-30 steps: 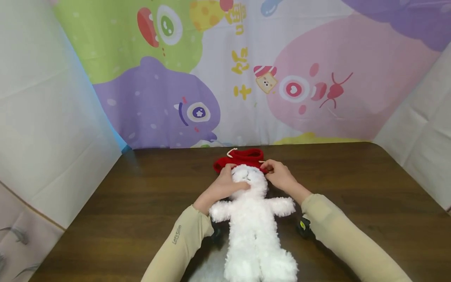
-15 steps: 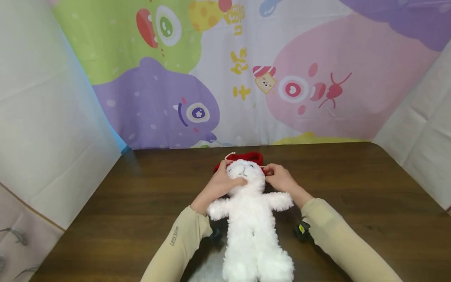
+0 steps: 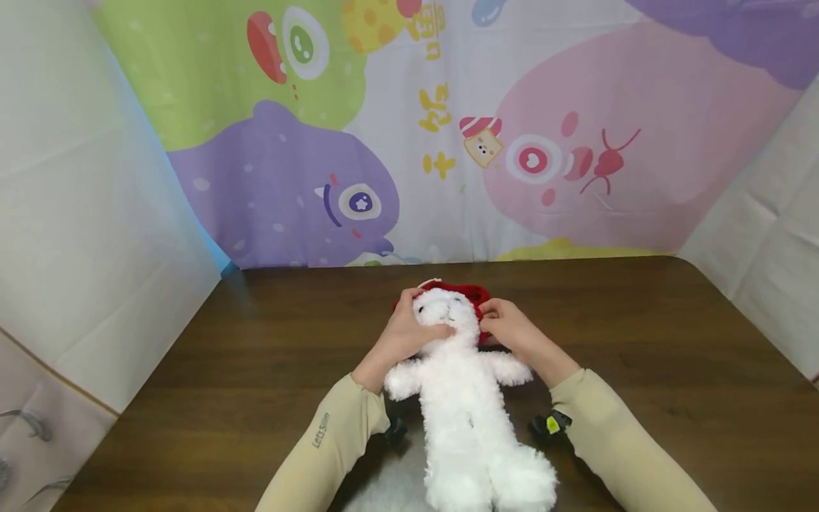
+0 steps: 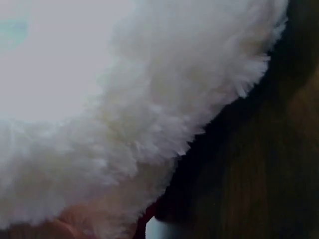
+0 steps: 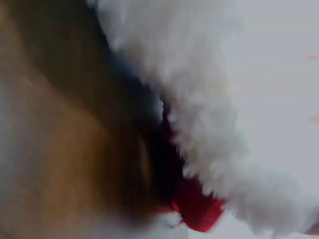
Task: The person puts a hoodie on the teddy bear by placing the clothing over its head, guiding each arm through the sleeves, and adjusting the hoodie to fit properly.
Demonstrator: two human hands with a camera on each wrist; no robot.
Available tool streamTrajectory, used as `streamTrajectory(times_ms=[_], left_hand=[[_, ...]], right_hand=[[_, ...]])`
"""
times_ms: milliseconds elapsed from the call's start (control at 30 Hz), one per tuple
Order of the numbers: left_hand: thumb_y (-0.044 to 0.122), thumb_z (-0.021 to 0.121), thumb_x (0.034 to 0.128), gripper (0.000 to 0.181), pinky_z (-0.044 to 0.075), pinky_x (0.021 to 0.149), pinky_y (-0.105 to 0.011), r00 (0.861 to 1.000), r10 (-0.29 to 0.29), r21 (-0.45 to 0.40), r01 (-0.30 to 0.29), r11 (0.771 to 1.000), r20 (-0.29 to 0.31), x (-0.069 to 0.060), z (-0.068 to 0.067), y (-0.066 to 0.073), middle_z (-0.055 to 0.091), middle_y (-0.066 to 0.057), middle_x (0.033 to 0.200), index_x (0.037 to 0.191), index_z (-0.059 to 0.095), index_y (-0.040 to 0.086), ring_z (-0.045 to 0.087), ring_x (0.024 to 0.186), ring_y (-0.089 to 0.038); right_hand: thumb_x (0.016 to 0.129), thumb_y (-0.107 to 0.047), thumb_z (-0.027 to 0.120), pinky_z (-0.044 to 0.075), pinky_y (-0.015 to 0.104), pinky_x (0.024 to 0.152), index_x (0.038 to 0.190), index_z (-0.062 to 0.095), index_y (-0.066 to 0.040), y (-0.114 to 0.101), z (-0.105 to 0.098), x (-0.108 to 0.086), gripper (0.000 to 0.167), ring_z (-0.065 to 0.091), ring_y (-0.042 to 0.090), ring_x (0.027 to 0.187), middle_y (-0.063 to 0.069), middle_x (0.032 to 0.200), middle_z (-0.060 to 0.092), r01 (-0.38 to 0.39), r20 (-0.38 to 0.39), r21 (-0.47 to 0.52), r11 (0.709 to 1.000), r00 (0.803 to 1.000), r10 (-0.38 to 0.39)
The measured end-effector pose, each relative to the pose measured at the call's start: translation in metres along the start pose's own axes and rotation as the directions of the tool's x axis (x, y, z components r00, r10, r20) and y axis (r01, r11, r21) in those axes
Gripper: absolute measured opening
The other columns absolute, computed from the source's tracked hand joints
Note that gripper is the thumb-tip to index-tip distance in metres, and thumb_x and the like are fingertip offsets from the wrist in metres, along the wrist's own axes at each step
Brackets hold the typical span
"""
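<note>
A fluffy white plush animal (image 3: 462,412) lies face up, with its head toward the far side of the table. My left hand (image 3: 404,333) grips its head from the left, thumb across the lower face. Behind the head is a red cloth piece (image 3: 475,292) with a white cord; most of it is hidden, so its kind is unclear. At the head's right side, my right hand (image 3: 512,328) pinches the red cloth's edge. White fur (image 4: 149,99) fills much of the left wrist view. Red fabric (image 5: 198,206) shows beneath the fur in the right wrist view, which is blurred.
The dark wooden table (image 3: 269,370) extends around the plush. A cartoon-printed curtain (image 3: 441,213) hangs along its far edge, with white panels on both sides. A grey patch (image 3: 390,483) shows on the table beside the plush's legs.
The red cloth has come closer around the head, drawn down its right side by my right hand. My left hand keeps its hold. The plush's legs have swung slightly right.
</note>
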State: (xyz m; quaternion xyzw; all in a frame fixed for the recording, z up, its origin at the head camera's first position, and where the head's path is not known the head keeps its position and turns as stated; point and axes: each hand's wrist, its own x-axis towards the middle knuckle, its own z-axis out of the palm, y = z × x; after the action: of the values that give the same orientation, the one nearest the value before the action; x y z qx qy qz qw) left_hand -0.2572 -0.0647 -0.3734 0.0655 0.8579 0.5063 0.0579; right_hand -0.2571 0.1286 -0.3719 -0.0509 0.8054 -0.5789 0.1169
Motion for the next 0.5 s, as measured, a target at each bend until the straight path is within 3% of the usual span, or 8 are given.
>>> streamTrajectory(times_ms=[167,300,400,500], left_hand=[[0.035,0.074,0.0707,0.084,0.035,0.099,-0.041,1.000,0.009,-0.016,-0.009,1.000,0.001,0.002,0.002,-0.003,0.035,-0.009,0.133,0.134,0.024,0.011,0.040,0.120,-0.025],[0.040,0.074,0.0713,0.096,0.033,0.101,-0.044,0.998,-0.025,-0.039,0.027,0.999,0.052,0.002,-0.002,-0.005,0.029,-0.016,0.136,0.137,0.010,0.013,0.036,0.125,-0.029],[0.044,0.072,0.0718,0.100,0.033,0.101,-0.046,0.991,-0.073,-0.058,0.080,0.995,0.116,0.004,-0.009,-0.005,0.025,-0.019,0.137,0.136,0.002,0.015,0.035,0.126,-0.030],[0.042,0.068,0.0768,0.088,0.036,0.098,-0.045,0.979,-0.094,-0.118,0.117,0.986,0.183,0.005,-0.021,-0.008,0.025,-0.015,0.136,0.134,0.008,0.013,0.037,0.123,-0.028]], right_hand=[[0.086,0.002,0.041,0.046,0.035,0.080,0.107,0.046,0.007,-0.004,0.004,-0.006,0.023,0.048,0.025,0.087,0.017,0.098,0.050,0.116,0.020,-0.020,0.993,0.993,-0.115],[0.089,-0.007,0.049,0.044,0.035,0.075,0.103,0.046,0.001,-0.006,0.009,-0.008,0.016,0.047,0.023,0.083,0.013,0.094,0.049,0.112,0.012,-0.106,0.988,0.994,-0.111],[0.087,-0.021,0.059,0.043,0.032,0.071,0.103,0.043,-0.003,-0.005,0.010,-0.008,0.029,0.048,0.022,0.082,0.011,0.094,0.049,0.083,0.009,-0.159,0.984,0.997,-0.083],[0.082,-0.034,0.065,0.044,0.030,0.072,0.102,0.041,-0.005,-0.002,0.010,-0.008,0.043,0.050,0.022,0.088,0.011,0.098,0.051,0.071,0.015,-0.196,0.978,0.997,-0.070]])
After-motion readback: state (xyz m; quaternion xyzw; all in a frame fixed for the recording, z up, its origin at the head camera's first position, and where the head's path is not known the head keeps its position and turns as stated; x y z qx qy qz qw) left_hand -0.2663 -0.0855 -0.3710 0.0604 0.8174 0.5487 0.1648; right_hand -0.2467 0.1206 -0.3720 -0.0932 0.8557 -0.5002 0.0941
